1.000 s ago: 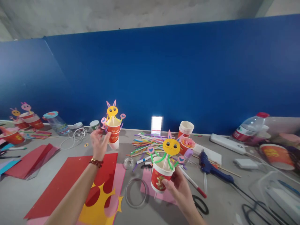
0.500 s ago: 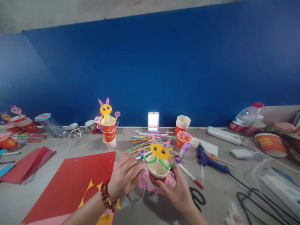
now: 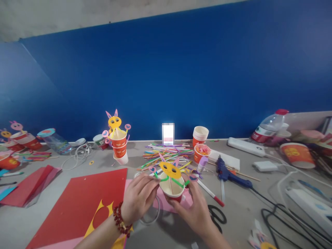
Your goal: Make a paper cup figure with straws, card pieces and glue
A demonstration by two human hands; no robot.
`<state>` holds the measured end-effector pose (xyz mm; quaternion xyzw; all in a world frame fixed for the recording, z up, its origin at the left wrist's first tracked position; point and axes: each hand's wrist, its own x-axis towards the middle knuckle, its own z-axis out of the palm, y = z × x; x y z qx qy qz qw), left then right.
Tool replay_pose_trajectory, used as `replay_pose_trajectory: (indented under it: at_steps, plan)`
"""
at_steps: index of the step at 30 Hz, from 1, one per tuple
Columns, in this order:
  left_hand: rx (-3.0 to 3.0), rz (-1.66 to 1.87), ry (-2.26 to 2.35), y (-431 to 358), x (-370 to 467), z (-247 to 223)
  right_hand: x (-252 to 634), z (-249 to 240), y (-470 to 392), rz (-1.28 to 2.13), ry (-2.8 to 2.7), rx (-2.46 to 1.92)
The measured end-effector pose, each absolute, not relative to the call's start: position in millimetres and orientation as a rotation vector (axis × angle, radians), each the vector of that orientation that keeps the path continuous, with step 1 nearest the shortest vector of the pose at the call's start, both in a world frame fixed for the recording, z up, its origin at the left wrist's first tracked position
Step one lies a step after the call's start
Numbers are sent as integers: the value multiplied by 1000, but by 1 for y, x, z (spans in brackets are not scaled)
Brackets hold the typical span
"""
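Observation:
A red and white paper cup (image 3: pixel 175 196) is in my right hand (image 3: pixel 195 207), its fingers wrapped round the right side and front. From the cup rises a stick with a yellow paper rabbit face (image 3: pixel 170 169) with pink ears. Green pipe cleaner (image 3: pixel 164 179) arms bend over the rim, each ending in a pink paper paw (image 3: pixel 152 169). My left hand (image 3: pixel 141 193), a red bead bracelet (image 3: pixel 120 219) at its wrist, has its bent fingertips pinched together at the left green arm; the exact contact is partly hidden.
Behind lie loose pipe cleaners (image 3: pixel 166 154). A finished-looking rabbit cup tower (image 3: pixel 119 143) stands left, beyond red paper (image 3: pixel 88 197). To the right are a glue gun (image 3: pixel 229 174), a red-capped marker (image 3: pixel 211 193), black scissors (image 3: pixel 217 216), a glue stick (image 3: pixel 202 164) and cables (image 3: pixel 272 214).
The cup with the rabbit has tipped slightly toward me and shifted a little left. My left fingertips have drawn together at the left green arm. My right hand keeps its hold.

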<state>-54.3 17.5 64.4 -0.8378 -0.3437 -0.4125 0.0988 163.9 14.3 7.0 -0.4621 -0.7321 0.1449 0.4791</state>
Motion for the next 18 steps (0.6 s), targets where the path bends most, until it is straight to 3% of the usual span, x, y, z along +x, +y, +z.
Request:
replay_pose_trajectory:
  at_steps: [18]
  plan:
    - [-2413,-1292,-958,12,-54,61,161,13,10,317,-1753,-1098]
